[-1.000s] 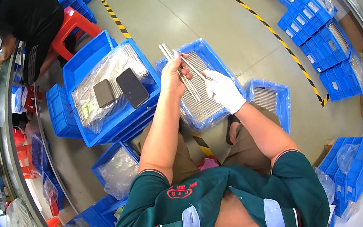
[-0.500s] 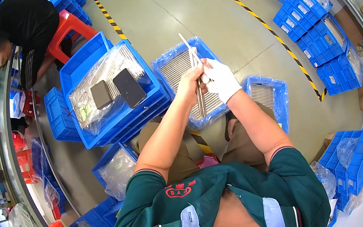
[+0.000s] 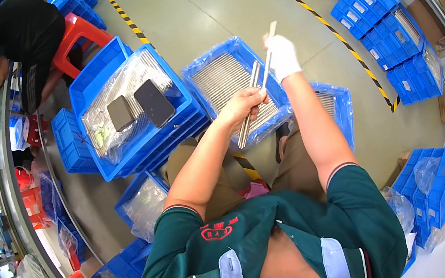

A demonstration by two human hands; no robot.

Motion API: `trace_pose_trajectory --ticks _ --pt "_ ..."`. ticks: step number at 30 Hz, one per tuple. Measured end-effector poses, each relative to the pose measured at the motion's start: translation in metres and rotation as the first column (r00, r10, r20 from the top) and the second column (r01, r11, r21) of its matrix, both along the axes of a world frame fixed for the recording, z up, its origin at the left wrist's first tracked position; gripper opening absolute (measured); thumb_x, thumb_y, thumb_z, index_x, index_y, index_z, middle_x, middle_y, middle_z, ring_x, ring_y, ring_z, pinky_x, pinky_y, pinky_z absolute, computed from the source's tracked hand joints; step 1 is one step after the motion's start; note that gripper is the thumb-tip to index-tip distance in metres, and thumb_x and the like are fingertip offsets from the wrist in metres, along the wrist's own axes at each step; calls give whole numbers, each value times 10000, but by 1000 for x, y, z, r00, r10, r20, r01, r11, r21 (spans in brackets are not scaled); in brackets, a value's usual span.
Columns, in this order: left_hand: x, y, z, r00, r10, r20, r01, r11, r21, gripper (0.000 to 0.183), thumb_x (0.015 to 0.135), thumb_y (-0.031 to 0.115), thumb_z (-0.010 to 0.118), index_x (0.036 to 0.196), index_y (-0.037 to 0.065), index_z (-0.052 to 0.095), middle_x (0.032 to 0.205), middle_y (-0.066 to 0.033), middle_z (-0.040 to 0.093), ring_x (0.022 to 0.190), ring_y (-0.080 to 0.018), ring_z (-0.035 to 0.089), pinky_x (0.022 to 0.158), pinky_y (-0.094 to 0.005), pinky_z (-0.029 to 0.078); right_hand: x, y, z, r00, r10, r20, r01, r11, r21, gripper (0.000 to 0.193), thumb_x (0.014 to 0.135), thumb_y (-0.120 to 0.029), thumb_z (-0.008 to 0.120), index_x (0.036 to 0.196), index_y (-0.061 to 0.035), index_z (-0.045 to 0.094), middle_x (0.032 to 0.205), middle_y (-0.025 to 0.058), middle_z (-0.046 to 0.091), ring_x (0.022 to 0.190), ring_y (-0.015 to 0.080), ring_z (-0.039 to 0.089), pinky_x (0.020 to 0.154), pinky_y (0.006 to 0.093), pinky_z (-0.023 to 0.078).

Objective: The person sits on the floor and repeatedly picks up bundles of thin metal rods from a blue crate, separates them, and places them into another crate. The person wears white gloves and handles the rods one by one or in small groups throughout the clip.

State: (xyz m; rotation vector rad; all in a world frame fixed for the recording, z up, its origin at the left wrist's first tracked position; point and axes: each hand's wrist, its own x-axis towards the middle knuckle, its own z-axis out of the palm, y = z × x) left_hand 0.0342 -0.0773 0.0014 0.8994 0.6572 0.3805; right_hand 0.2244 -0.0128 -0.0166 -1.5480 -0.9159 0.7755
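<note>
My bare left hand [image 3: 242,107] is closed around a small bundle of thin metal rods [image 3: 244,134], which slant up and out past the fingers. In its white glove, my right hand [image 3: 283,58] grips the upper part of one more rod [image 3: 266,75], whose lower end reaches my left fingertips. The gloved fingers are partly hidden. Both hands are above a blue crate [image 3: 251,53] lined with clear plastic, where rows of similar rods lie side by side. A second lined crate [image 3: 345,114] with rods stands to its right, partly behind my right forearm.
At left, stacked blue crates [image 3: 145,146] carry plastic-covered rods, a black phone [image 3: 154,103] and a small dark box [image 3: 120,113]. A person in black [image 3: 29,38] is by a red stool [image 3: 79,36] near the bench. More blue crates [image 3: 414,79] are stacked at right.
My right hand has moved up and right, away from my left hand, drawing one rod with it. The rods in my left hand now tilt more and fan slightly apart.
</note>
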Motion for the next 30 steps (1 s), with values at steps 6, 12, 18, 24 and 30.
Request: trace_pose_trajectory --ticks 6,12,18,24,30 --pt "-18 20 -14 948 76 308 -24 985 -171 238 886 250 603 924 16 609 784 -56 597 661 -161 590 595 -303 515 20 -21 19 903 1 -429 -48 994 -98 320 888 -348 567 675 -109 569 536 -4 478 416 102 413 377 258 292" --pt "-15 33 -8 898 164 409 -76 972 -224 245 878 245 610 924 5 607 875 -97 636 841 -260 658 748 -421 555 -29 -42 19 924 354 -146 -369 924 -95 351 910 -366 545 703 -87 599 598 -13 530 534 83 472 490 234 378" --pt "-19 32 -19 894 137 427 -35 970 -239 242 866 263 627 933 33 597 865 -72 620 805 -243 635 726 -421 551 -43 -52 36 788 486 377 -405 872 -277 409 915 -395 495 813 -21 625 696 88 626 664 203 607 617 341 467" --pt "-18 41 -19 864 298 406 -276 955 -113 262 875 264 614 950 15 588 849 -84 614 759 -222 612 761 -421 528 -34 -34 9 859 439 -264 -494 846 -200 459 937 -445 456 928 -10 603 805 81 637 712 190 623 589 327 486" --pt "-25 56 4 826 339 450 -347 935 -68 302 906 302 570 957 5 576 850 -135 630 861 -267 644 623 -424 572 -53 -77 14 283 448 -848 -813 581 36 377 922 -370 512 983 -1 556 820 146 639 660 259 635 627 358 540"
